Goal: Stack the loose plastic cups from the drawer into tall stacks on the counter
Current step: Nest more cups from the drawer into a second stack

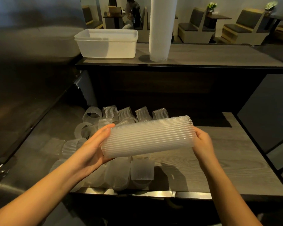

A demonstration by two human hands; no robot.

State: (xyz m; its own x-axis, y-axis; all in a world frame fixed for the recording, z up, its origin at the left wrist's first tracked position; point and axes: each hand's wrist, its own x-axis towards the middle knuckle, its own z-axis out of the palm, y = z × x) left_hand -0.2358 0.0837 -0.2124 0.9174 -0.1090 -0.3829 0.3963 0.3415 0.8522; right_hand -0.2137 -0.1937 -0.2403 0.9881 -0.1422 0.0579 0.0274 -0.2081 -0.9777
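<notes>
Nested stack (pixel 149 137) held sideways above the drawer (pixel 219 160)

My left hand (pixel 91 149) cups one end, fingers curled beneath. My right hand (pixel 203 141) wraps the other end. The ribbed plastic looks thin, light and likely slippery. I judge that pressing inward from both ends keeps the cups from sliding apart.
</notes>
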